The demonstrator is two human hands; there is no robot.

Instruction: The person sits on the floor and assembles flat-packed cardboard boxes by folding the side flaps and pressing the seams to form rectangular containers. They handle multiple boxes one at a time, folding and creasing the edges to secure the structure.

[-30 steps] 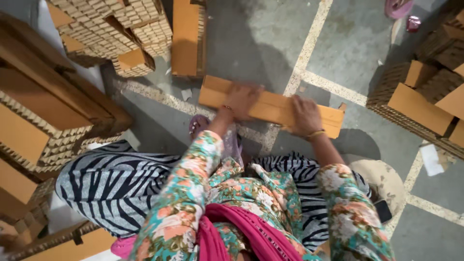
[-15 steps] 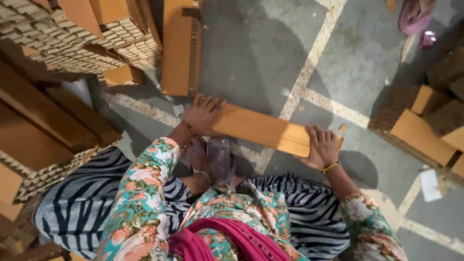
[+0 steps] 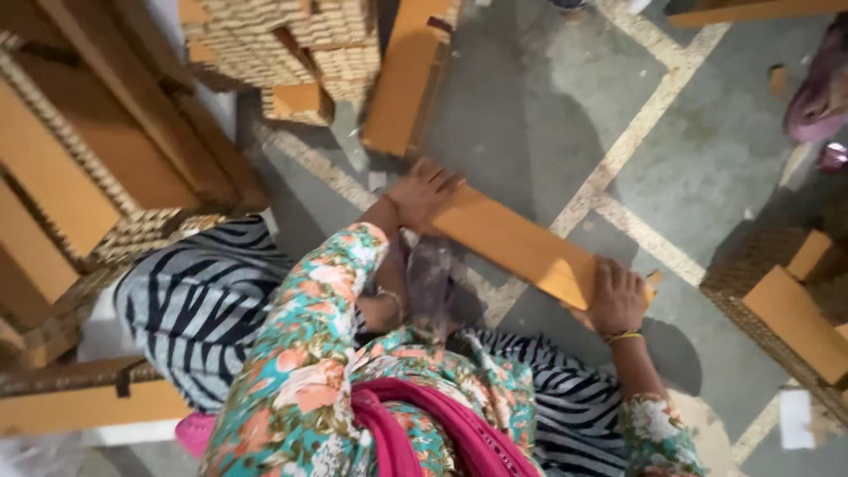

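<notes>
Holding: left hand (image 3: 422,193) lies flat, fingers spread, on the upper-left end of a flat cardboard strip (image 3: 517,243); right hand (image 3: 616,299) curls over its lower-right end, fingers pressed together over the edge.
Strip position: just above the grey concrete floor (image 3: 530,106), in front of the person's knees, between the two hands.
Strip axis: long axis slants from upper left down to lower right; the broad orange-brown face is turned upward, toward the camera.
Stack, top centre: folded cardboard bundle (image 3: 402,84), orange-brown, long axis nearly vertical in view, just beyond the left hand.
Stacks, upper left: corrugated piles (image 3: 291,40), fluted edges showing pale beige, orange faces between.
Left margin: large orange sheets (image 3: 53,177) leaning, with fluted borders.
Right margin: another corrugated pile (image 3: 795,309) with an orange block on it.
Floor markings: pale painted lines (image 3: 636,132) crossing beneath the strip.
Clothing: floral sleeves (image 3: 309,336), zebra-striped trousers (image 3: 194,300), pink scarf (image 3: 424,433).
Wrist: yellow bangle (image 3: 623,336) on the right arm.
</notes>
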